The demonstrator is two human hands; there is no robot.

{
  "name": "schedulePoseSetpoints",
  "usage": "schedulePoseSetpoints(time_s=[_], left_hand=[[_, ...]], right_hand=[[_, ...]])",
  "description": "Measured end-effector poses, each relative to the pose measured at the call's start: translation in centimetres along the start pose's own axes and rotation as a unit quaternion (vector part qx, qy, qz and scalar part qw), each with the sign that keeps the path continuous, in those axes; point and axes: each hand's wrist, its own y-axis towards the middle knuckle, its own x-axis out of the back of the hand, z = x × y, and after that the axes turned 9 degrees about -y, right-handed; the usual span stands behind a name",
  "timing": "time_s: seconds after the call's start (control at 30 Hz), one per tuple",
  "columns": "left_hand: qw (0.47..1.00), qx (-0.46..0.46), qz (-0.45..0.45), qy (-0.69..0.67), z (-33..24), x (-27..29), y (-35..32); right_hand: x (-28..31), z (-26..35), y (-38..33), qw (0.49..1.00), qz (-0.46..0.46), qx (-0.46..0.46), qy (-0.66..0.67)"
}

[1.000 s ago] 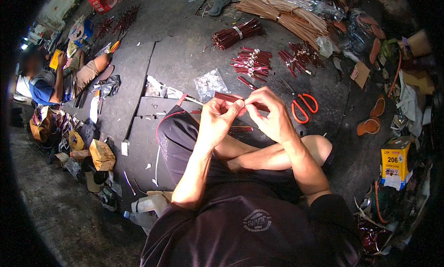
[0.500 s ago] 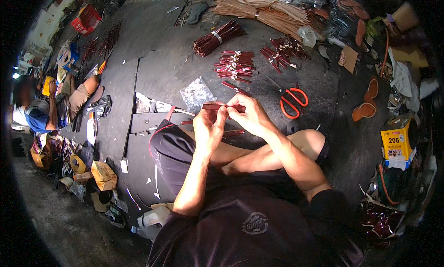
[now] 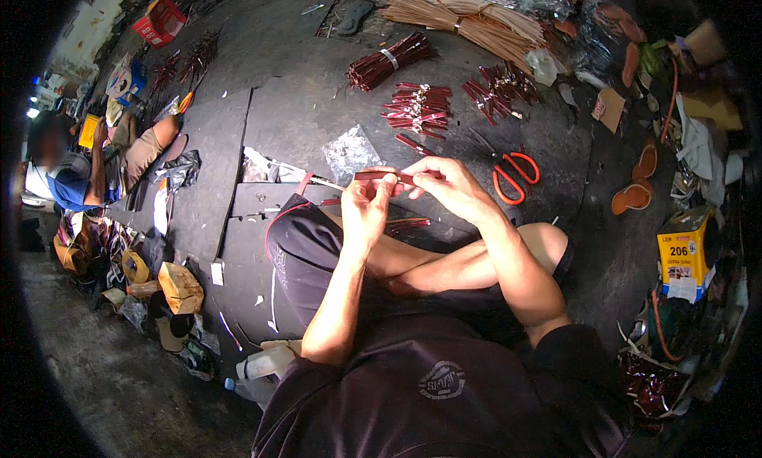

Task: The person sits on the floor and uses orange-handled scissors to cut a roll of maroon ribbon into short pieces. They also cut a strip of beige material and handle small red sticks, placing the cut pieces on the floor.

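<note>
Before my crossed legs, both hands are on a short dark red strip (image 3: 373, 175). My left hand (image 3: 367, 212) pinches it between thumb and fingers. With its fingertips closed at the strip's right end, my right hand (image 3: 451, 186) hides part of it. Just beyond lie a clear plastic bag (image 3: 349, 150) with small shiny bits and a single red strip (image 3: 414, 145). Farther off are a row of red strips with metal pieces (image 3: 418, 109), another pile of such strips (image 3: 494, 94) and a tied bundle of long red strips (image 3: 389, 61). Orange-handled scissors (image 3: 516, 178) rest right of my hands.
Tan strips (image 3: 464, 25) lie bundled at the far edge. Orange sandal soles (image 3: 633, 192) and a yellow box (image 3: 684, 255) are at right. Leftward, another person (image 3: 83, 168) sits near a red box (image 3: 161, 23). More red strips (image 3: 409, 223) lie by my legs.
The whole view has shifted slightly, so the scene sits farther right. The strip shows more clearly above my left fingers, and my hands stay close together on it.
</note>
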Motion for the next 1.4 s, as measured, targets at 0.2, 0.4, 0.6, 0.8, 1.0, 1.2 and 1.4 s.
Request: schedulePoseSetpoints(time_s=[0.2,0.4,0.6,0.8,1.0,1.2,1.4], left_hand=[[1.000,0.007,-0.007,-0.027,0.6,0.1,0.0],[1.000,0.012,-0.016,-0.014,0.2,-0.3,-0.3],[1.000,-0.013,-0.018,0.007,0.2,-1.0,-0.6],[1.000,0.003,-0.010,-0.020,0.6,0.2,0.3],[0.952,0.141,0.016,-0.273,0.6,2.2,1.3],[0.968,0.113,0.011,-0.224,1.5,4.1,2.1],[0.986,0.110,-0.001,-0.129,-0.3,5.3,3.1]], right_hand=[[-0.3,-0.4,0.2,1.000,-0.007,0.002,-0.023],[-0.8,-0.6,0.2,0.999,-0.027,0.034,-0.022],[-1.5,-0.9,0.1,0.989,-0.089,0.016,-0.119],[-2.0,-1.5,0.5,0.986,-0.116,0.069,-0.095],[-0.6,-0.1,0.2,0.992,-0.101,0.065,-0.036],[0.7,-0.6,0.2,0.996,-0.052,0.019,-0.076],[2.1,-1.6,0.8,0.999,-0.039,0.001,-0.001]])
